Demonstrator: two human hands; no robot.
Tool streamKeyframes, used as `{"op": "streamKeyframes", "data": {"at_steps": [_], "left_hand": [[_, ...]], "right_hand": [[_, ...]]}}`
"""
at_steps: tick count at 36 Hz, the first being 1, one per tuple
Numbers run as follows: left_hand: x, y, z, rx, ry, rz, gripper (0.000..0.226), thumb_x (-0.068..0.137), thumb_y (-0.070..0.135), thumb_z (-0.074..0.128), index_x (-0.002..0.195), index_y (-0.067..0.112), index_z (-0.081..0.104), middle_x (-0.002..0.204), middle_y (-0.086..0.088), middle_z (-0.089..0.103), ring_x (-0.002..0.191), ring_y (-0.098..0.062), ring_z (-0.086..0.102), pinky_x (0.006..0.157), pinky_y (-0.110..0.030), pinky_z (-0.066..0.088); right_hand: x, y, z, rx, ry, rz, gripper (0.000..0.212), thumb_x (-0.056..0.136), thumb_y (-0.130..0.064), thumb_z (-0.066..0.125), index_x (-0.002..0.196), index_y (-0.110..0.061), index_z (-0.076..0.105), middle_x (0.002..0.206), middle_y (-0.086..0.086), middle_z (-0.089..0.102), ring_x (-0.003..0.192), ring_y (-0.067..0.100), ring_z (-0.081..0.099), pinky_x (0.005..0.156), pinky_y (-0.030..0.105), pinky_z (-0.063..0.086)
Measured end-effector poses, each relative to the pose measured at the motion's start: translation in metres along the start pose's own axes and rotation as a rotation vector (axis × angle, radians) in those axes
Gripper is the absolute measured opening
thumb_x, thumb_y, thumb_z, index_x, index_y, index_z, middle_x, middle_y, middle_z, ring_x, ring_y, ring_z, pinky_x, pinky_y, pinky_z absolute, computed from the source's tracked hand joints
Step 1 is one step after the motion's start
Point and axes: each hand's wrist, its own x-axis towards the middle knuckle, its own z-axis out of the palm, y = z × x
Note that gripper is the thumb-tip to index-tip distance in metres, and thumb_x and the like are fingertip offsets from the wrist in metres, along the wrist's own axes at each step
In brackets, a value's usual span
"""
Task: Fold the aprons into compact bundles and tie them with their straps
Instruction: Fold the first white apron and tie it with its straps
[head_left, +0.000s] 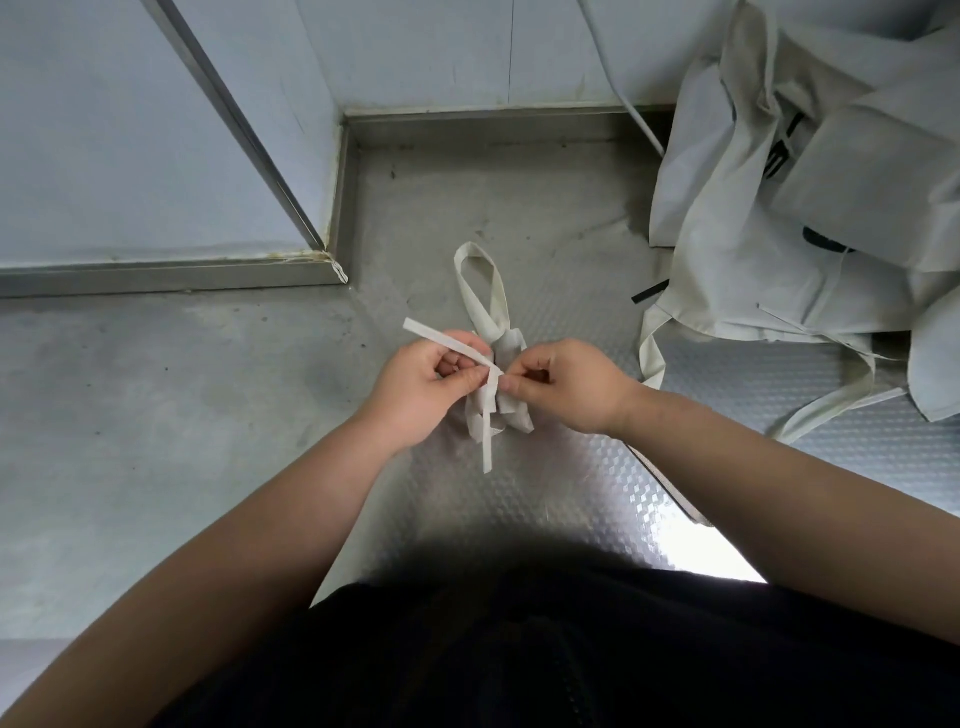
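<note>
While strap-wrapped, bundle (514, 415) between 2 hands (415, 387) (571, 387)

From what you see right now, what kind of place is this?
Probably a commercial kitchen or food workroom: an embossed stainless steel worktop, wall panels edged with metal trim, and a pile of white aprons. Left hand and right hand pinch a strap.

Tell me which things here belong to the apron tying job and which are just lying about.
Job: apron bundle; its strap, pinched by the left hand and right hand; pile of loose aprons.
Lying about: white cable by the wall; the metal table is only the work surface.
</note>
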Motion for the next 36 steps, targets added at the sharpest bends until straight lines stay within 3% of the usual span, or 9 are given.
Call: {"op": "streamKeyframes", "data": {"at_steps": [5, 10, 16, 18, 22, 24, 27, 32, 36], "left_hand": [[0.001, -0.002, -0.001, 0.020, -0.045, -0.025, 0.018, 0.089, 0.010, 0.061, 0.083, 0.026, 0.067, 0.085, -0.015, 0.064, 0.077, -0.018, 0.055, 0.076, -0.032, 0.044], [0.000, 0.001, 0.003, 0.016, -0.025, -0.008, 0.014, 0.087, 0.009, 0.064, 0.080, 0.021, 0.065, 0.079, -0.005, 0.061, 0.073, -0.008, 0.054, 0.076, -0.030, 0.046], [-0.001, 0.000, 0.004, -0.058, 0.013, -0.003, 0.020, 0.086, 0.008, 0.065, 0.078, 0.026, 0.066, 0.082, -0.005, 0.062, 0.074, -0.005, 0.054, 0.076, -0.020, 0.045], [-0.001, 0.000, 0.006, -0.065, 0.020, -0.003, 0.020, 0.086, 0.007, 0.065, 0.077, 0.025, 0.066, 0.081, -0.005, 0.060, 0.072, -0.004, 0.052, 0.075, -0.018, 0.044], [0.000, 0.000, 0.009, -0.065, 0.056, -0.002, 0.018, 0.086, 0.006, 0.065, 0.079, 0.022, 0.066, 0.074, 0.003, 0.060, 0.065, 0.003, 0.052, 0.069, -0.011, 0.044], [0.001, -0.002, 0.008, -0.068, 0.060, 0.002, 0.017, 0.086, 0.006, 0.065, 0.080, 0.022, 0.066, 0.074, 0.002, 0.060, 0.064, 0.003, 0.053, 0.067, -0.012, 0.045], [0.002, -0.004, 0.008, -0.087, 0.070, -0.002, 0.015, 0.085, 0.006, 0.066, 0.080, 0.020, 0.067, 0.074, 0.001, 0.063, 0.066, 0.002, 0.055, 0.068, -0.013, 0.046], [0.003, -0.007, 0.011, -0.240, 0.135, -0.095, 0.014, 0.086, 0.005, 0.064, 0.080, 0.017, 0.069, 0.078, 0.001, 0.069, 0.077, -0.010, 0.062, 0.079, -0.025, 0.050], [0.005, -0.003, 0.012, -0.221, 0.108, -0.117, 0.015, 0.086, 0.007, 0.064, 0.079, 0.019, 0.069, 0.077, 0.001, 0.068, 0.076, -0.010, 0.061, 0.078, -0.026, 0.050]], "right_hand": [[0.001, -0.002, -0.001, -0.022, -0.012, -0.028, 0.026, 0.086, -0.031, 0.067, 0.077, -0.007, 0.071, 0.071, 0.003, 0.067, 0.065, 0.011, 0.057, 0.063, 0.022, 0.041], [0.004, 0.001, 0.009, 0.164, 0.160, 0.138, 0.054, 0.089, -0.041, 0.059, 0.047, -0.011, 0.044, 0.038, -0.009, 0.036, 0.040, 0.006, 0.037, 0.049, 0.018, 0.031], [0.002, -0.002, 0.015, 0.265, 0.359, 0.133, 0.021, 0.085, -0.030, 0.068, 0.076, -0.020, 0.052, 0.064, -0.009, 0.056, 0.055, -0.001, 0.051, 0.058, 0.013, 0.039], [0.000, -0.001, 0.015, 0.085, 0.345, 0.016, 0.009, 0.090, -0.021, 0.063, 0.090, -0.014, 0.068, 0.076, -0.004, 0.066, 0.069, 0.001, 0.058, 0.068, 0.015, 0.040], [-0.006, -0.002, 0.014, -0.147, 0.179, -0.173, 0.039, 0.086, -0.024, 0.043, 0.112, -0.008, 0.068, 0.086, 0.012, 0.060, 0.081, 0.015, 0.053, 0.074, 0.017, 0.036], [-0.005, -0.002, 0.013, -0.222, 0.096, -0.183, 0.045, 0.080, -0.030, 0.041, 0.109, -0.008, 0.068, 0.089, 0.011, 0.058, 0.084, 0.015, 0.051, 0.077, 0.021, 0.039], [0.001, -0.003, 0.010, -0.236, 0.109, -0.112, 0.019, 0.086, -0.010, 0.054, 0.091, 0.000, 0.069, 0.089, 0.016, 0.058, 0.086, 0.029, 0.057, 0.075, 0.027, 0.038], [0.008, -0.020, -0.009, 0.037, -0.148, 0.133, 0.012, 0.087, -0.012, 0.054, 0.084, -0.007, 0.064, 0.094, 0.006, 0.059, 0.088, 0.019, 0.055, 0.078, 0.027, 0.043], [0.012, -0.018, -0.012, -0.089, -0.149, 0.055, 0.008, 0.084, -0.005, 0.058, 0.088, -0.003, 0.065, 0.091, 0.002, 0.054, 0.086, 0.015, 0.050, 0.069, 0.019, 0.038]]}}
